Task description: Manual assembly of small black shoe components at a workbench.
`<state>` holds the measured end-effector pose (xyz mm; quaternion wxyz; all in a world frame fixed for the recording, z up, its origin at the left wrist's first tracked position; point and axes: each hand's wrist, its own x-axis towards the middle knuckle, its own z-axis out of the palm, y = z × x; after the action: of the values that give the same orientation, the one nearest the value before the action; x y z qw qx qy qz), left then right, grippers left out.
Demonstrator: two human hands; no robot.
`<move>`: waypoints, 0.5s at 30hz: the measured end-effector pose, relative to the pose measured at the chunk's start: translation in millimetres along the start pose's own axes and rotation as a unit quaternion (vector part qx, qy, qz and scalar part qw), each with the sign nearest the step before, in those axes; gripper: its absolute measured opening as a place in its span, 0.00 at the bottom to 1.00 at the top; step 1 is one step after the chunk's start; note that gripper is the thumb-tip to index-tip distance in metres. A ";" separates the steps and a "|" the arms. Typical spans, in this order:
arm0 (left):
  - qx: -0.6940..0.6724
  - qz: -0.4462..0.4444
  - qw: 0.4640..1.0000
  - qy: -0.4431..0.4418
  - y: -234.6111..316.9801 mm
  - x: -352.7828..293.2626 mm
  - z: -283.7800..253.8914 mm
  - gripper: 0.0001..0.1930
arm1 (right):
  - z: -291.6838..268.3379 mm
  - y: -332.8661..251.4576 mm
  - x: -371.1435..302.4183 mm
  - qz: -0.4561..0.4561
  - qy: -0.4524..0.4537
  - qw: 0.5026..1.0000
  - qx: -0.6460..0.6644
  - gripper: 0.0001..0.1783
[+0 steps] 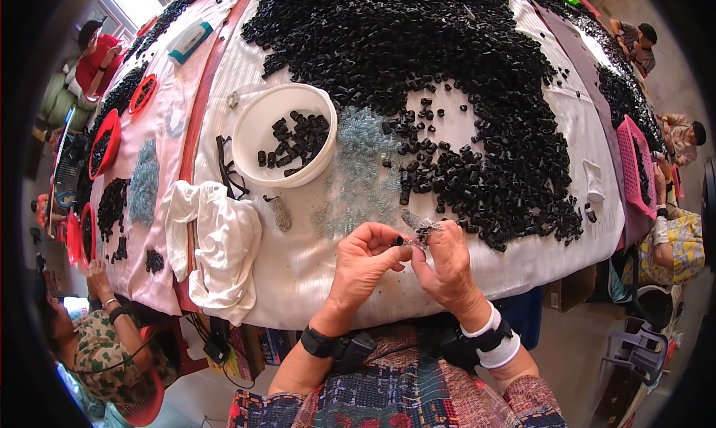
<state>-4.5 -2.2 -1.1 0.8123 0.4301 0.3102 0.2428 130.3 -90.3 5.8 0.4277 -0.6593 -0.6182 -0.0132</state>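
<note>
My left hand (364,264) pinches a small black cylindrical part (399,241) between thumb and fingertips. Close against it, my right hand (450,267) is closed, its thumb and fingers meeting at the same part. A grey, crinkled wrapping (419,222) sits at the right fingertips; whether something else is pinched there I cannot tell. Just beyond the hands lies a spread of small translucent bluish pieces (358,167). Loose black parts (477,182) are scattered to its right. A white round tub (242,148) with several black parts in it stands to the left.
A huge heap of black parts (403,40) covers the far table. Left are a crumpled white cloth (220,241), black-framed glasses (227,167) and red trays (106,143). A pink basket (635,163) stands right. Other people sit around, including one in camouflage (112,346).
</note>
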 end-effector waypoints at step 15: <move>0.069 0.016 0.996 0.056 -4.3 1.5 12.3 0.07 | 4.7 2.1 -1.4 -0.016 0.030 0.998 0.050 0.19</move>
<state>5.8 -10.1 0.2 0.7580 0.4760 0.3643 0.2570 129.3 -88.4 0.9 0.4779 -0.6267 -0.6155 -0.0092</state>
